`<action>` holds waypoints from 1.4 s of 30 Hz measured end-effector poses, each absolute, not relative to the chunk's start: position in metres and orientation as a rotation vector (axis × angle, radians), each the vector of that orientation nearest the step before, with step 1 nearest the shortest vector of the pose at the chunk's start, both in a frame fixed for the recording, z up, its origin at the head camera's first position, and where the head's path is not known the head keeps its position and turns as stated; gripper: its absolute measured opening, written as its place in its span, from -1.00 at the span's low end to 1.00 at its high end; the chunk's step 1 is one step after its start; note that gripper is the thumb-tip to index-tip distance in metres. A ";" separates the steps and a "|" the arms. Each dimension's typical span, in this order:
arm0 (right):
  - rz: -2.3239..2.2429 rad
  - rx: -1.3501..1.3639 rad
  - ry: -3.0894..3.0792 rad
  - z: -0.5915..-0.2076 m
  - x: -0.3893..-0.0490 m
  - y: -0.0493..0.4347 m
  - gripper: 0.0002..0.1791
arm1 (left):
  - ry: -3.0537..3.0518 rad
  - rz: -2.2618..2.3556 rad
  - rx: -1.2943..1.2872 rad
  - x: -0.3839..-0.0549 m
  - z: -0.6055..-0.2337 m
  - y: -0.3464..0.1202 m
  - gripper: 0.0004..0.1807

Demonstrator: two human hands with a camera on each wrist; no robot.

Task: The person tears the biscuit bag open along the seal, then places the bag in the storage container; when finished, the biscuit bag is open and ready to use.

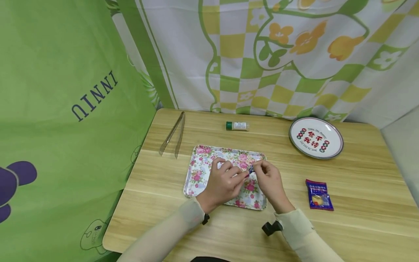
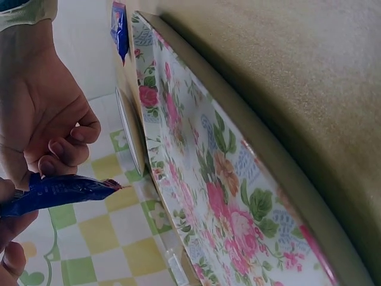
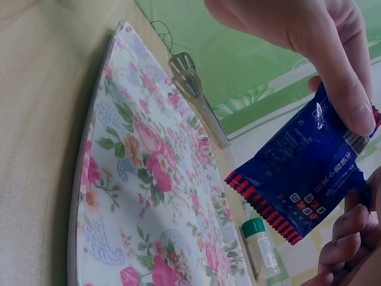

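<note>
A blue snack packet (image 3: 297,173) with red-striped crimped ends is pinched between both hands, above the floral tray (image 1: 199,182). My left hand (image 1: 224,182) holds one end, its thumb (image 3: 351,101) pressed flat on the wrapper near a barcode. From the other side, my right hand (image 1: 270,182) pinches the packet's edge, with its other fingers (image 2: 65,152) curled in. Seen from the left wrist, the packet (image 2: 65,193) is nearly edge-on. In the head view, fingers cover most of it.
Another blue packet (image 1: 320,195) lies right of the tray. A stack of plates (image 1: 315,138) stands at the back right. Behind the tray lies a green-capped bottle (image 1: 237,126), and metal tongs (image 1: 173,134) rest at the back left. A patterned curtain (image 1: 235,72) hangs behind the table.
</note>
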State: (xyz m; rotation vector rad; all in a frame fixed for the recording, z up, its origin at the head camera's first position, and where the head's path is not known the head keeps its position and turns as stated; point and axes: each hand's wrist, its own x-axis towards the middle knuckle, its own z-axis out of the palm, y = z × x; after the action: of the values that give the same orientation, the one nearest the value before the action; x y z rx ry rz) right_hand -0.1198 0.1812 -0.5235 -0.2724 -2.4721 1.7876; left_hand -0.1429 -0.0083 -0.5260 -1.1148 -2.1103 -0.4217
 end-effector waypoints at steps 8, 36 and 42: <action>1.761 -0.303 -2.461 -0.529 -0.121 0.184 -0.72 | -2.114 -0.416 -1.129 -0.141 -0.528 -0.009 -0.76; 1.436 0.340 -2.441 -0.529 -0.099 0.209 -0.88 | -2.341 -0.627 -1.060 -0.145 -0.538 -0.027 -0.88; 1.353 0.428 -2.560 -0.530 -0.113 0.209 -0.91 | -2.237 -0.538 -1.091 -0.140 -0.534 -0.032 -0.91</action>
State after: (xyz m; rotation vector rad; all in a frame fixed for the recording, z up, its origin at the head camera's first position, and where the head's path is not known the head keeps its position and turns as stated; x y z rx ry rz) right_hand -0.1128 0.2087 -0.5300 0.4276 -2.5595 1.3534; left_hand -0.1398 -0.0319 -0.5341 -1.0906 -2.2371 -0.5381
